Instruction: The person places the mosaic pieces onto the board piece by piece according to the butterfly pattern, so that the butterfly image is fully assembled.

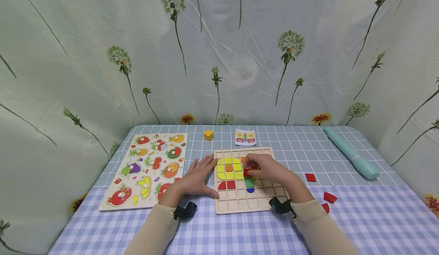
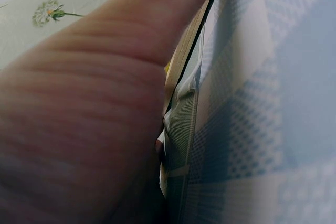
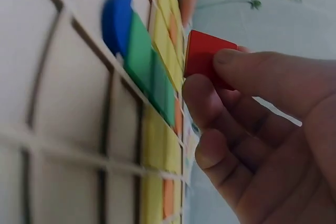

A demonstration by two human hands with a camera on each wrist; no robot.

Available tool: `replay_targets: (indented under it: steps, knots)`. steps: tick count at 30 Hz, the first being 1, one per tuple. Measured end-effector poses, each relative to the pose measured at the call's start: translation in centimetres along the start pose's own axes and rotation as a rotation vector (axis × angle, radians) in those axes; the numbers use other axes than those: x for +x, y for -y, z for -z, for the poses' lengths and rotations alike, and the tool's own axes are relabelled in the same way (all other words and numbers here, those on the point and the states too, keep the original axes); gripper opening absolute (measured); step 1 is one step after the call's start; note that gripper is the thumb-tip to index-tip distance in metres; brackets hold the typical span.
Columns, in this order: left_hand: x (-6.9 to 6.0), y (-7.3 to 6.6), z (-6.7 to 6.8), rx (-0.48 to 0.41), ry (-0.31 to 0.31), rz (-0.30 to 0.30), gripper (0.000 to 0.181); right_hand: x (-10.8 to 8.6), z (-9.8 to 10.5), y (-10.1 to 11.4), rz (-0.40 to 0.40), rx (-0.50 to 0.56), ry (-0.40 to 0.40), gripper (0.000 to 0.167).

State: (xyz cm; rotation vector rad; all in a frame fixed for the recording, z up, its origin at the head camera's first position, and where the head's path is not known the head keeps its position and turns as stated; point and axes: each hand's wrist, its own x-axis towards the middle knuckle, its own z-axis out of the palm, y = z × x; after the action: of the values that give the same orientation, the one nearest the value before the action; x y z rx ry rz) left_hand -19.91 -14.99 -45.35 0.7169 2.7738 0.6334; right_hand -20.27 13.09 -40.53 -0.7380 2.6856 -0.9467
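My right hand (image 1: 265, 167) pinches a red square tile (image 3: 205, 53) between thumb and fingers, just above a wooden grid board (image 1: 240, 206). The left hand (image 1: 197, 178) lies with its fingers spread and extended at the board's left edge, thumb near the lower left side. Yellow tiles (image 1: 221, 174) surround an orange round piece (image 1: 229, 168) in the upper left cells. Below them sits a red square (image 1: 231, 185) beside a red rounded piece (image 1: 222, 186). Green tiles (image 3: 139, 51) and a blue half-round piece (image 3: 118, 22) form a column. My right hand hides part of the board's upper right.
A fruit puzzle board (image 1: 151, 188) lies to the left. At the back are a yellow cube (image 1: 208, 135) and a butterfly pattern card (image 1: 245, 137). Several loose red pieces (image 1: 310, 177) lie right of the grid, and a long teal object (image 1: 351, 154) rests farther right.
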Motion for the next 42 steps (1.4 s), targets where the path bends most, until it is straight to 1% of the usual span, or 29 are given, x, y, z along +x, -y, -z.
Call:
replay_targets:
  steps: [7, 10, 15, 21, 27, 31, 35, 38, 42]
  knots:
    - [0.0, 0.0, 0.1, 0.002, -0.001, -0.006, 0.121, 0.4, -1.9, 0.8, 0.054, -0.051, 0.059, 0.014]
    - [0.1, 0.1, 0.1, -0.001, -0.003, -0.010, 0.121, 0.4, -2.3, 1.0, 0.059, -0.062, 0.072, 0.013]
    - [0.0, 0.1, 0.1, -0.007, 0.000, -0.012, 0.121, 0.4, -2.5, 1.4, 0.059, -0.078, 0.076, 0.014]
    - [0.0, 0.1, 0.1, -0.007, 0.002, -0.013, 0.121, 0.4, -2.6, 1.3, 0.056, -0.106, 0.057, 0.014]
    - [0.0, 0.1, 0.0, -0.008, -0.002, -0.008, 0.120, 0.5, -2.8, 1.3, 0.063, -0.158, 0.056, 0.009]
    - [0.0, 0.0, 0.0, -0.005, 0.001, -0.004, 0.120, 0.5, -2.7, 1.2, 0.050, -0.187, 0.067, 0.006]
    - [-0.1, 0.0, 0.1, -0.002, 0.003, -0.006, 0.120, 0.4, -2.2, 1.1, 0.053, -0.185, 0.086, 0.010]
    - [-0.1, 0.0, 0.1, -0.005, 0.003, -0.009, 0.120, 0.2, -1.5, 1.0, 0.080, -0.153, 0.127, 0.012]
    - [-0.1, 0.0, 0.2, -0.011, 0.002, -0.011, 0.120, -0.5, 0.0, 0.6, 0.086, -0.061, 0.216, 0.016]
